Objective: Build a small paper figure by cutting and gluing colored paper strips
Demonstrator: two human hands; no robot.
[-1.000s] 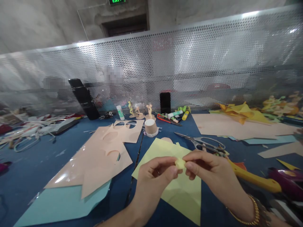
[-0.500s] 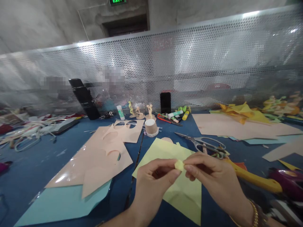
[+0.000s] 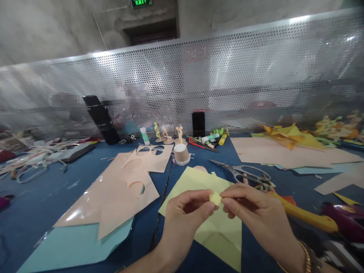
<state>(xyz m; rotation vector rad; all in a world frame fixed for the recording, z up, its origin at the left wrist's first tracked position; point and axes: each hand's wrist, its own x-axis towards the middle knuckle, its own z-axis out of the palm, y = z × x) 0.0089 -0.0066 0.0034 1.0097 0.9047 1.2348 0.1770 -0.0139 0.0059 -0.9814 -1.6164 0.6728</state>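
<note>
A small pale yellow piece of folded paper [image 3: 216, 199] is pinched between the fingertips of both hands. My left hand [image 3: 189, 220] grips its left side with thumb and forefinger. From the right, my right hand [image 3: 256, 214] pinches its edge. The exact shape of the piece is partly hidden by the fingers. Beneath the hands lies a pale yellow-green sheet of paper [image 3: 184, 185]. Scissors [image 3: 239, 172] rest just beyond my right hand, blades pointing left.
Peach paper with round holes [image 3: 113, 189] overlaps a light blue sheet [image 3: 76, 246] on the left. A paper roll [image 3: 181, 152], glue stick [image 3: 145, 136] and phone [image 3: 198, 124] stand further back. To the right are a yellow-handled tool [image 3: 309, 214] and yellow paper scraps [image 3: 292, 136].
Both hands keep their pinch on the paper piece, which has turned very slightly between the fingertips. The other things stay where they were.
</note>
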